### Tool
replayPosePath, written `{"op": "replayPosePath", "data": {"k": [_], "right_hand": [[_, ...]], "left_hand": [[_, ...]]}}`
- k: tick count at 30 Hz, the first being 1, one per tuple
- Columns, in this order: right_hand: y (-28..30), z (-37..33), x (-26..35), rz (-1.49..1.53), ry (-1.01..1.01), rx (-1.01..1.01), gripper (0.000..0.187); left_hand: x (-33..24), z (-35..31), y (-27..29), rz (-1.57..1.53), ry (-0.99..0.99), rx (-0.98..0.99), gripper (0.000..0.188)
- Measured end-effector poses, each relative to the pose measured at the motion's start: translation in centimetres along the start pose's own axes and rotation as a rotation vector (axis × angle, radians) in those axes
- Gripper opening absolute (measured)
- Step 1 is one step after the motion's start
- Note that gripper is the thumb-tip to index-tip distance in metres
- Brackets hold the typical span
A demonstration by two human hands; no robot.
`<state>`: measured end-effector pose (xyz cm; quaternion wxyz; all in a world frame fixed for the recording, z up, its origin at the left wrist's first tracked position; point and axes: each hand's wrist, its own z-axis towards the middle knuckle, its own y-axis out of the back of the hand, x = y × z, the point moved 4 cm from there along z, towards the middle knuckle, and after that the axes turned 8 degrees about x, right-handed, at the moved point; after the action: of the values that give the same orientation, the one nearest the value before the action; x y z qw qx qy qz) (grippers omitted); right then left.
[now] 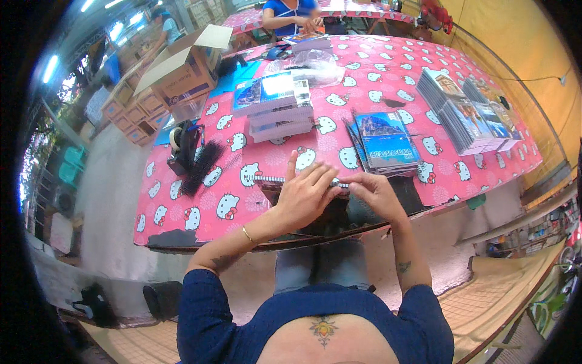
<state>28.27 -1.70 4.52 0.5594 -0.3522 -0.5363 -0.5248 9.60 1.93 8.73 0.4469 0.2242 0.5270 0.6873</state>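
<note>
At the near edge of the table, a spiral-bound notebook (271, 189) lies with its coil binding (267, 179) along the far side. My left hand (306, 191) presses over it, fingers stretched out and pointing to the right, covering much of the book. At the right end of the coil, my right hand (377, 195) pinches with thumb and forefinger; the exact grip point is tiny and partly hidden. Just beyond my right hand rests a small stack of blue-covered spiral notebooks (388, 142).
A pink cat-patterned cloth covers the table (227, 206). Unbound book stacks (282, 124), spiral notebook stacks (461, 124), black coils (203, 168) and a tape dispenser (179, 148) stand on it. An open carton (182, 73) is at left. Another person (294, 15) works across the table.
</note>
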Motion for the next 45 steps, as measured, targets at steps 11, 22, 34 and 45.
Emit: {"op": "replayPosePath", "data": {"k": [11, 22, 34, 45], "right_hand": [[0.2, 2.3, 2.2, -0.500, 0.230, -0.025, 0.010], [-2.0, -2.8, 9.8, -0.274, 0.361, -0.707, 0.052], [23.5, 2.5, -8.3, -1.155, -0.418, -0.452, 0.090], [3.6, 3.3, 0.9, -0.691, 0.130, -0.152, 0.072]], "left_hand": [[-0.3, -0.2, 0.0, -0.048, -0.025, -0.055, 0.023], [-0.8, 2.8, 10.2, -0.258, -0.439, -0.412, 0.043], [27.1, 7.3, 1.8, 0.169, 0.168, -0.170, 0.023], [27.2, 6.2, 4.1, 0.119, 0.280, -0.282, 0.022]]}}
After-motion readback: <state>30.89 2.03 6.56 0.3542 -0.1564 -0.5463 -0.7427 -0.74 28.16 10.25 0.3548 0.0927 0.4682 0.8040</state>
